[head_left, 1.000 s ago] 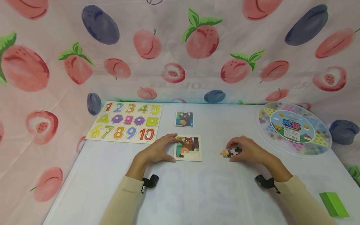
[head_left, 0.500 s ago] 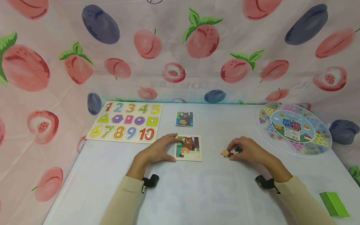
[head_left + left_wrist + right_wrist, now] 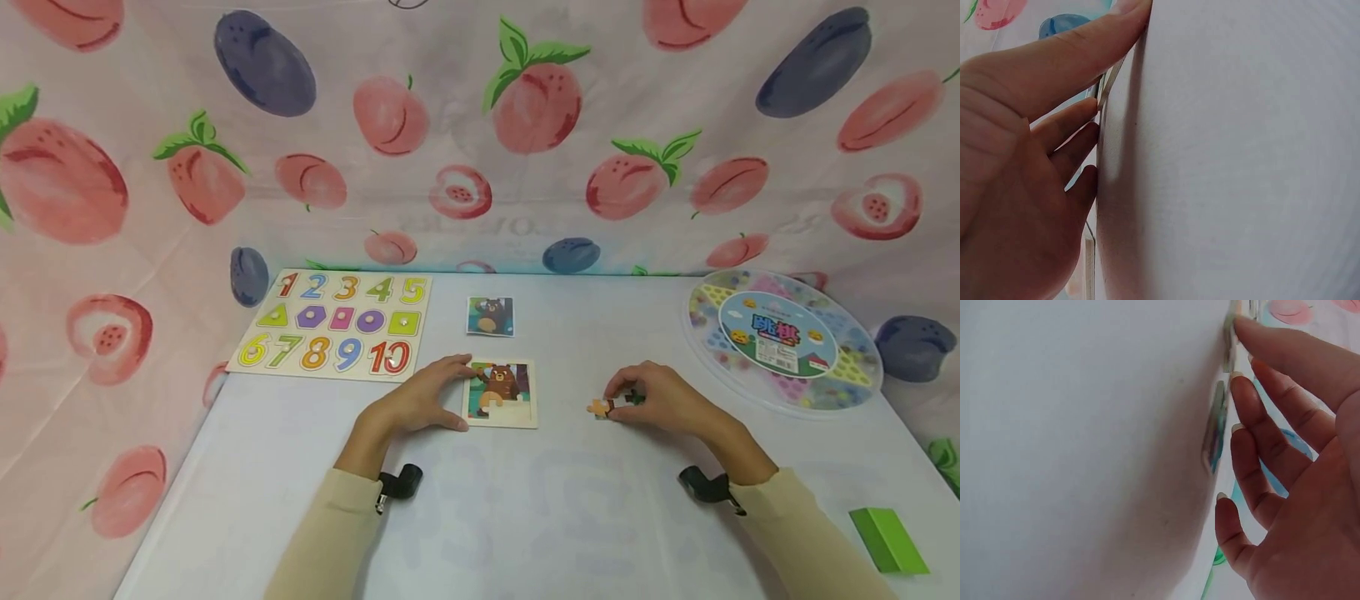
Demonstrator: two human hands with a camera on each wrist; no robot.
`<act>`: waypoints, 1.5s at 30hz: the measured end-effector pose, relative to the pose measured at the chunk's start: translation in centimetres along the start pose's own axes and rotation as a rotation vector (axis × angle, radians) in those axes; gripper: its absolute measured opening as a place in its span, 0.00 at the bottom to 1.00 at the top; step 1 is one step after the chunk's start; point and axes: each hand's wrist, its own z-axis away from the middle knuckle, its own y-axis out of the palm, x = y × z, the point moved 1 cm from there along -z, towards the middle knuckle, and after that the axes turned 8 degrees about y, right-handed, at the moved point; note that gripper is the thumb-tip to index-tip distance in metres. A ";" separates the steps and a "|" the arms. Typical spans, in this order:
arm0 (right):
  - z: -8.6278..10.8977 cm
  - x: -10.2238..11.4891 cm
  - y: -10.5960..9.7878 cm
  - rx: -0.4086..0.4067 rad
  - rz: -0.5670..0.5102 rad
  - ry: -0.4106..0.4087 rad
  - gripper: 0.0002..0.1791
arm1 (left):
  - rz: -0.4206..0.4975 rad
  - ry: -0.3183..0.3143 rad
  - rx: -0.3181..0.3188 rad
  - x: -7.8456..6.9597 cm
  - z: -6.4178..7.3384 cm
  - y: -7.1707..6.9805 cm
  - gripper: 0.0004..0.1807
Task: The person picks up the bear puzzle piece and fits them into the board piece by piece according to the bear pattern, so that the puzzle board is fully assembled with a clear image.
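Note:
My left hand (image 3: 416,402) holds the left side of a small wooden jigsaw puzzle (image 3: 504,383), thumb at the lower corner, fingers at the upper one. Its bear picture has a bare pale area at lower right. Right of it, my right hand (image 3: 663,400) pinches a jigsaw piece (image 3: 1229,344) between thumb and index finger, low over the table. An orange-tan part of the pieces (image 3: 599,407) shows beside the fingertips. A dark green piece (image 3: 634,398) lies partly hidden under the hand. In the right wrist view another piece (image 3: 1214,428) lies below the middle fingers.
Behind the puzzle lies a bear picture card (image 3: 491,317). A number and shape board (image 3: 341,312) is at back left. A round Chinese checkers set (image 3: 783,342) stands at back right, a green block (image 3: 888,540) at front right. Fruit-print cloth (image 3: 480,125) hangs behind the table.
My right fingertips have shifted slightly among the pieces, and less of the brown piece shows. The left hand and the puzzle have stayed put.

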 end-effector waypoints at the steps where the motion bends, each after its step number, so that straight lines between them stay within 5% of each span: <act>1: 0.0 0.0 0.0 0.001 -0.002 0.001 0.12 | 0.000 0.003 -0.001 0.0 0.0 0.0 0.43; 22: -0.1 0.4 -0.3 -0.039 0.015 0.040 0.13 | 0.013 -0.022 -0.005 0.0 0.1 -0.1 0.42; 32: -0.8 2.1 -1.0 0.012 -0.230 0.008 0.12 | -0.003 -0.014 -0.001 0.4 0.1 0.0 0.42; 45: -2.3 3.6 1.1 0.016 -0.265 -0.038 0.11 | 0.002 -0.011 -0.003 0.5 -0.1 0.1 0.42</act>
